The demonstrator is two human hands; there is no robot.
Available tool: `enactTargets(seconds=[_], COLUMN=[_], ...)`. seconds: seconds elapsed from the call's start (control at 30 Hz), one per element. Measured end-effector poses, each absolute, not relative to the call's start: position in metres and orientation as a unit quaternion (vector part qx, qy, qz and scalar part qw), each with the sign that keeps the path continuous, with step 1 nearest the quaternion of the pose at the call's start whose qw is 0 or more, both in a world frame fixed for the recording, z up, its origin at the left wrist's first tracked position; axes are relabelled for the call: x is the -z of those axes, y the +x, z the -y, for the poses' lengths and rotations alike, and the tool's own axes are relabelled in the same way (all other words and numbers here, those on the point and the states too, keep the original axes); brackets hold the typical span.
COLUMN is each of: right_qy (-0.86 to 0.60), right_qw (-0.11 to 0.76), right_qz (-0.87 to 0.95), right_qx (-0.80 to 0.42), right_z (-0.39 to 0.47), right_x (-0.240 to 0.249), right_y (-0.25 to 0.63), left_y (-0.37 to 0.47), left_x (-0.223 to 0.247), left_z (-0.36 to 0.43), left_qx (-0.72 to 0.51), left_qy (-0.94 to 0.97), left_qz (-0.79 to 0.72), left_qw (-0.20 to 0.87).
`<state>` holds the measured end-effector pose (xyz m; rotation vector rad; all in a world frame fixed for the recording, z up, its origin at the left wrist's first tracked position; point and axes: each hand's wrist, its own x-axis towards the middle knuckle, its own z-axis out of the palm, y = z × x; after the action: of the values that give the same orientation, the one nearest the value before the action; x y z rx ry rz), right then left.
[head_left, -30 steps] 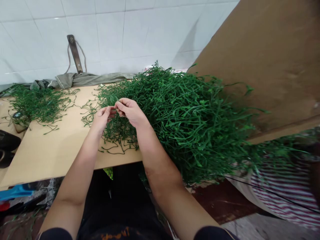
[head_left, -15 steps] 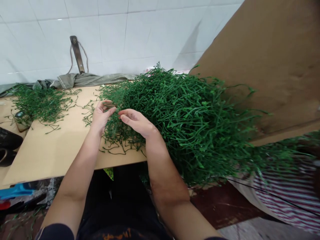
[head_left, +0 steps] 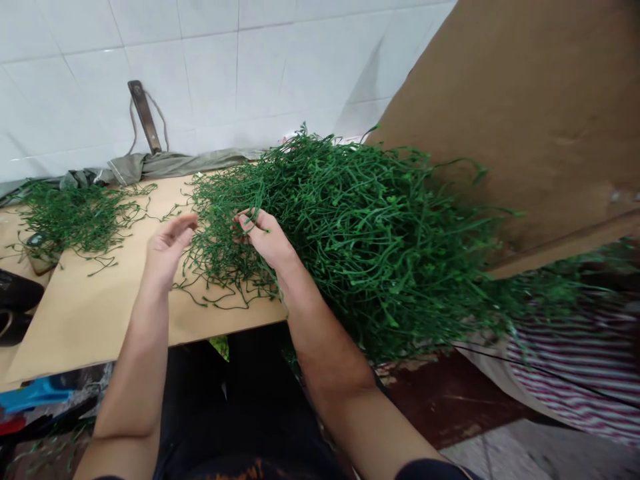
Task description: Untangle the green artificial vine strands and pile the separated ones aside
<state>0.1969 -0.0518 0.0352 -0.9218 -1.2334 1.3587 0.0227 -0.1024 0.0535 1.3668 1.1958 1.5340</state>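
A big heap of thin green artificial plant stems with small forked tips spreads over the right side of the cardboard sheet. At its left edge my right hand is closed, with a green stem pinched between thumb and fingers. My left hand hovers over the cardboard, left of the loose stems. Its fingers are bent and held a little apart from the thumb, and nothing shows between them. A smaller pile of green stems lies farther left.
The cardboard sheet covers the tabletop. A tall cardboard panel rises on the right. Grey cloth lies along the tiled wall, below a dark wooden handle. Black cylinders stand at left; striped fabric is at lower right.
My left hand has moved left and toward me, away from my right hand. A stem now shows in my right hand's fingers. The view has shifted slightly.
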Motion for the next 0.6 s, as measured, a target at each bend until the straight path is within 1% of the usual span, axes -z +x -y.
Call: enactTargets(seconds=[0.07, 0.13, 0.27, 0.37, 0.43, 0.5, 0.6], right_qy=[-0.382, -0.364, -0.329, -0.335, -0.341, -0.351, -0.368], right_qw=[0.514, 0.495, 0.456, 0.428, 0.432, 0.458, 0.481], right_qz=[0.549, 0.602, 0.663, 0.666, 0.675, 0.675, 0.658], right_qx=[-0.537, -0.511, -0.494, -0.511, -0.491, -0.459, -0.446], right_z=[0.053, 0.057, 0.067, 0.069, 0.068, 0.066, 0.062], right_x=[-0.037, -0.040, -0.045, -0.044, -0.040, -0.036, -0.030], right_y=[0.196, 0.193, 0.189, 0.193, 0.198, 0.202, 0.203], left_y=[0.015, 0.017, 0.035, 0.041, 0.038, 0.032, 0.021], left_x=[-0.060, -0.067, -0.074, -0.074, -0.073, -0.073, -0.076], left_z=[0.100, 0.095, 0.082, 0.075, 0.073, 0.073, 0.078], left_qx=[-0.634, -0.619, -0.519, -0.487, -0.492, -0.492, -0.437], left_qy=[0.516, 0.534, 0.576, 0.578, 0.575, 0.579, 0.611], left_qz=[-0.472, -0.476, -0.480, -0.480, -0.486, -0.485, -0.466], left_qw=[0.330, 0.324, 0.411, 0.445, 0.437, 0.433, 0.467])
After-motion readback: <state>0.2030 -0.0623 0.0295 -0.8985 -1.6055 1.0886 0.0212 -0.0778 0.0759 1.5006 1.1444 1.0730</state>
